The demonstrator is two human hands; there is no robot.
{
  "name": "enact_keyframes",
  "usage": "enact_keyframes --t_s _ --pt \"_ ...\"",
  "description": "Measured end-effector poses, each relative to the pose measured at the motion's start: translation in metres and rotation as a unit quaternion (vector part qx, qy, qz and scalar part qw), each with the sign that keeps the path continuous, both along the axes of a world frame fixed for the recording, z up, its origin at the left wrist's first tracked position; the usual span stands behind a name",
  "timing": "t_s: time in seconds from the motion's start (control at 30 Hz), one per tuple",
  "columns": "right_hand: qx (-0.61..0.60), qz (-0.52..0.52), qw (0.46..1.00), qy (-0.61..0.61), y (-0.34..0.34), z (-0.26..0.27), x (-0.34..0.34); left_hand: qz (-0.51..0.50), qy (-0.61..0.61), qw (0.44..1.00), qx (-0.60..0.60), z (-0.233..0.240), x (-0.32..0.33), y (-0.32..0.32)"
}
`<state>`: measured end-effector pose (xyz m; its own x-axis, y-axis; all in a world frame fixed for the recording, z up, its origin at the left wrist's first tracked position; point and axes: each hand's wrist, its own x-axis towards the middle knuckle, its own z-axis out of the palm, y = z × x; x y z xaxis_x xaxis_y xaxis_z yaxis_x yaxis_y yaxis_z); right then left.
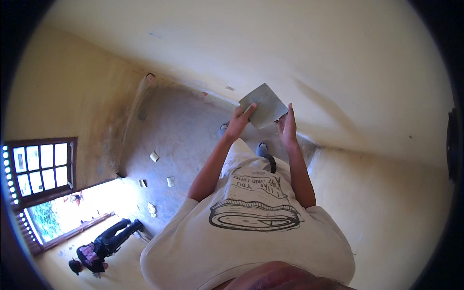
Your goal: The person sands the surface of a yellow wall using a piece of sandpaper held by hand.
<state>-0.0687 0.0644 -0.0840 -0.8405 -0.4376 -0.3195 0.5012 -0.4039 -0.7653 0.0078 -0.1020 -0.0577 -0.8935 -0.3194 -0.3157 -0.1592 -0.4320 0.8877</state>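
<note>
A square grey-green sheet (pixel 264 105), perhaps sandpaper, is held up in front of me at a tilt. My left hand (pixel 243 117) grips its left corner, with the thumb lying on the upper face. At the sheet's right corner is my right hand (pixel 287 125), its fingers partly hidden beneath the edge and its thumb side upright; whether it grips the sheet or only touches it I cannot tell. Below the hands are my feet in blue-grey slippers (pixel 261 149) on the concrete floor (pixel 170 127).
Small pale pieces (pixel 154 156) lie scattered on the floor at left. Yellowish walls (pixel 348 65) rise ahead and at right. A person (pixel 105 243) in dark clothes stands at lower left by an open doorway (pixel 65 217), near a window (pixel 41 168).
</note>
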Motion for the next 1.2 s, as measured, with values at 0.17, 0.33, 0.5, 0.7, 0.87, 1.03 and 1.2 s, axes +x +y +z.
enact_keyframes --t_s 0.17,0.33,0.5,0.7,0.87,1.03,1.2 --pt "0.06 0.032 0.995 0.074 0.033 -0.023 0.006 -0.074 -0.046 0.979 -0.182 0.002 0.005 0.012" --pt "0.053 0.078 0.988 0.121 0.04 -0.005 0.008 0.005 -0.042 0.994 -0.104 -0.021 0.008 0.02" --pt "0.162 0.084 0.979 0.094 0.021 -0.018 0.013 0.139 -0.03 0.983 -0.115 -0.026 0.003 0.021" --pt "0.09 0.124 0.98 0.131 -0.027 -0.023 0.006 0.134 -0.046 0.99 0.018 -0.034 0.005 -0.029" --pt "0.154 0.194 0.962 0.117 -0.069 -0.017 -0.012 -0.025 -0.073 0.986 -0.15 -0.022 0.005 -0.09" --pt "0.267 0.141 0.936 0.18 -0.15 0.024 -0.006 -0.038 -0.017 0.986 -0.163 -0.025 0.005 -0.143" --pt "0.207 0.067 0.955 0.204 -0.225 -0.007 0.013 -0.019 -0.024 0.994 -0.107 -0.007 -0.004 -0.212"
